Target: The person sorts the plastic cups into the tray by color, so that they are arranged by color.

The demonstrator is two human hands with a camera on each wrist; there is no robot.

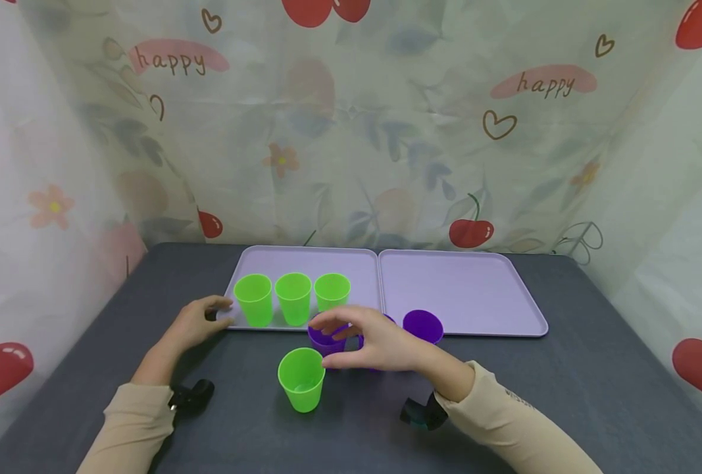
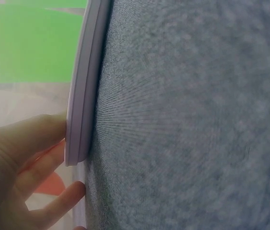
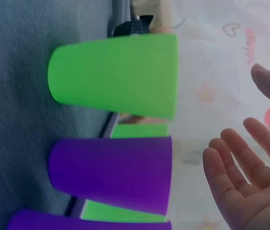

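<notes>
Three green cups (image 1: pixel 254 301) stand in a row on the left lilac tray (image 1: pixel 362 263). Another green cup (image 1: pixel 301 380) stands upright on the dark tabletop in front. My right hand (image 1: pixel 374 339) hovers over the purple cups with its fingers spread and holds nothing. One purple cup (image 1: pixel 325 343) shows partly below its fingers, and another purple cup (image 1: pixel 423 326) is behind the wrist. A third is mostly hidden by the hand. In the right wrist view, a gap separates the fingers from the cup rims. My left hand (image 1: pixel 199 321) touches the left tray's front left corner with loosely bent fingers.
A second lilac tray (image 1: pixel 457 289) adjoins the left one on its right. Printed fabric (image 1: pixel 351 131) hangs behind and at both sides of the table. Thin cords (image 1: pixel 584 237) lie near the table's back right corner.
</notes>
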